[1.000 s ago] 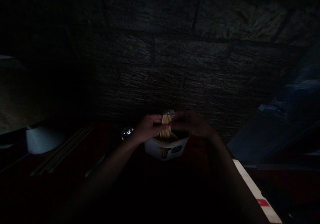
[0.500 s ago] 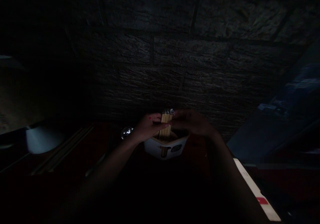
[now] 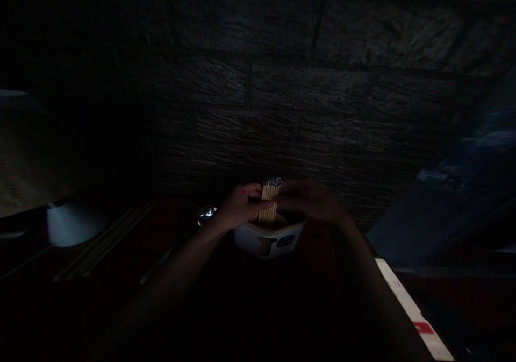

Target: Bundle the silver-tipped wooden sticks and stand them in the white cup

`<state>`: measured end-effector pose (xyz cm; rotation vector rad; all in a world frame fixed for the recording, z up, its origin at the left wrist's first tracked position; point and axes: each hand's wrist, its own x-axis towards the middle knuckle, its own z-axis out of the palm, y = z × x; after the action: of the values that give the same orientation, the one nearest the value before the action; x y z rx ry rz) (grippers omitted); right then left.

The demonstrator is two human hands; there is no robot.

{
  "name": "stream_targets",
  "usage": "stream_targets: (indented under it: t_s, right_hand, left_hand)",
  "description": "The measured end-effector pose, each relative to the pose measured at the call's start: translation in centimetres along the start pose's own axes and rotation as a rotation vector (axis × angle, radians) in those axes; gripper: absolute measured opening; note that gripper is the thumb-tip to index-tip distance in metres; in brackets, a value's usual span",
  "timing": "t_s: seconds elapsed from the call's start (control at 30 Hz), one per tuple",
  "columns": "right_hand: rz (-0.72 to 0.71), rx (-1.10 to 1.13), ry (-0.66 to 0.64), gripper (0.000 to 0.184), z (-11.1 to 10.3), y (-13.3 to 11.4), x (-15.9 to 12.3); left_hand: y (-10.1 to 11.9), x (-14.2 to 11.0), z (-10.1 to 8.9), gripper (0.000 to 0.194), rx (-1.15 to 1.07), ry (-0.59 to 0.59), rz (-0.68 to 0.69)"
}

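Observation:
A bundle of pale wooden chopsticks (image 3: 269, 207) with shiny, clear-looking tops stands almost upright in a white holder (image 3: 250, 239) with dark cut-outs in its front. From the left, my left hand (image 3: 243, 205) grips the bundle, its thumb lying across the front. On the other side, my right hand (image 3: 304, 198) closes on the same sticks near their upper ends. The lower ends sit inside the holder and show partly through a cut-out. Deep shadow hides some of the fingers.
A rough stone-block wall (image 3: 274, 82) rises behind the holder. Left lie several long thin sticks (image 3: 108, 238), a pale cup-like object (image 3: 74, 225) and a shiny round object (image 3: 206, 215). A pale strip with a red mark (image 3: 403, 295) lies at right, below a bluish panel (image 3: 427, 211).
The whole view has shifted slightly, so everything appears a little further right. Both hands keep their hold on the chopsticks; nothing else has visibly changed.

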<state>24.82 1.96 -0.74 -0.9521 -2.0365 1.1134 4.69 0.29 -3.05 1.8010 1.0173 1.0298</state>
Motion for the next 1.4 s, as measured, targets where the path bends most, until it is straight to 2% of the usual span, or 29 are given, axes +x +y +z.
stream_targets:
  t_s: [0.2, 0.5, 0.67, 1.0, 1.2, 1.4]
  right_hand:
    - [0.001, -0.018, 0.007, 0.023, -0.1, 0.2, 0.0]
    - [-0.009, -0.012, -0.005, 0.025, -0.1, 0.0, -0.2]
    - [-0.026, -0.029, -0.01, 0.025, 0.0, -0.2, -0.2]
    - [0.031, -0.112, -0.027, 0.022, 0.1, -0.8, -0.3]
    - [-0.018, 0.018, -0.023, 0.022, -0.7, -0.5, -0.5]
    - [-0.078, 0.052, 0.015, 0.021, -0.8, -0.4, -0.4]
  left_hand:
    - [-0.2, 0.0, -0.2, 0.028, -0.035, -0.009, 0.028]
    - [0.0, -0.2, -0.3, 0.032, 0.011, 0.039, -0.017]
    - [0.0, -0.1, -0.1, 0.026, 0.025, 0.037, 0.009]
    - [0.2, -0.1, 0.1, 0.027, 0.033, 0.047, -0.013]
    - [0.2, -0.1, 0.2, 0.027, 0.013, 0.057, -0.009]
    - [-0.2, 0.0, 0.1, 0.027, 0.016, 0.062, -0.002]
